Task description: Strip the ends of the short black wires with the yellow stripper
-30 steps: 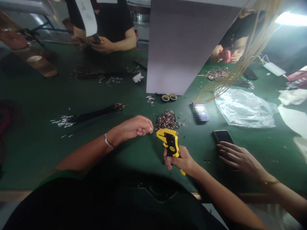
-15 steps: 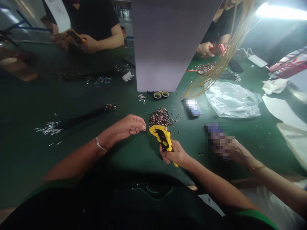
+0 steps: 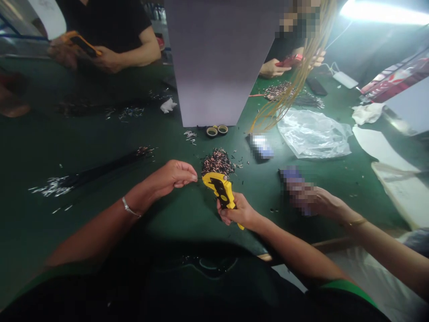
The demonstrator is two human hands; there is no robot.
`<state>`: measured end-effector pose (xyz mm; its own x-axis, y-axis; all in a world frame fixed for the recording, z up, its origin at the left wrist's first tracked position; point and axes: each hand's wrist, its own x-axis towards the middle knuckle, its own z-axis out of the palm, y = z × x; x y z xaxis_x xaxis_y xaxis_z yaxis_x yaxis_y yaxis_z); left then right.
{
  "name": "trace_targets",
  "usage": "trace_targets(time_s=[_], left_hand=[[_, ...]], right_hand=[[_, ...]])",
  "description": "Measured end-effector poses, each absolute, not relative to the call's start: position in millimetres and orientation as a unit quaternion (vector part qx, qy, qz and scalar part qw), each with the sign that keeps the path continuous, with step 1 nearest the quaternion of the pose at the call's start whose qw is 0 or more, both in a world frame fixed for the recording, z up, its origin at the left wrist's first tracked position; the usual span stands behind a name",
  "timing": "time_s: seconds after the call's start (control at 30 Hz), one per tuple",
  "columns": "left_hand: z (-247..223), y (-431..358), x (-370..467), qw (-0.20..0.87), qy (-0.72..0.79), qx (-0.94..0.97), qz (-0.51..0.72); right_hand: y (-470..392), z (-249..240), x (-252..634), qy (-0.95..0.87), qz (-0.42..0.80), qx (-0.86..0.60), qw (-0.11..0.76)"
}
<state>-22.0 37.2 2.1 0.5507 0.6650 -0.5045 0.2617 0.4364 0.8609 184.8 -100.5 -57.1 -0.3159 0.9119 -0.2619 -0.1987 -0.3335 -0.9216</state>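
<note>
My right hand (image 3: pixel 238 210) is wrapped round the handles of a yellow-and-black wire stripper (image 3: pixel 221 191), its head tilted up and to the left. My left hand (image 3: pixel 179 173) is pinched closed beside the stripper's jaws. A thin dark wire, barely visible, seems to run from the fingertips to the tool. Just beyond the stripper lies a pile of short copper and black wire offcuts (image 3: pixel 217 162). To the left, a bundle of long black wires (image 3: pixel 97 173) with silvery ends lies on the green table (image 3: pixel 140 237).
A grey-white panel (image 3: pixel 214 67) rises ahead, with two small round rings (image 3: pixel 217 130) at its foot. Right of it are yellowish wires (image 3: pixel 284 103) and a clear plastic bag (image 3: pixel 315 134). A co-worker's hand (image 3: pixel 321 201) holds a blurred object at right. Co-workers hold tools across the table.
The whole view has shifted, so things appear further left. My hands and the stripper keep the same positions relative to each other. Across the table, a co-worker's hands have moved around a red tool.
</note>
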Motion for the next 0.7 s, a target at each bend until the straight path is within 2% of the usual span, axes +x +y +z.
trace_targets(time_s=[0.47,0.7], left_hand=[[-2.9,41.4,-24.4,0.697,0.448,0.539,0.149],[-0.9,39.6,-22.3,0.651,0.453,0.58,0.188]], right_hand=[[-92.6,-54.7,188.2,-0.424,0.689,-0.412,0.42],[-91.8,-49.6,190.0,-0.436,0.692,-0.404,0.409]])
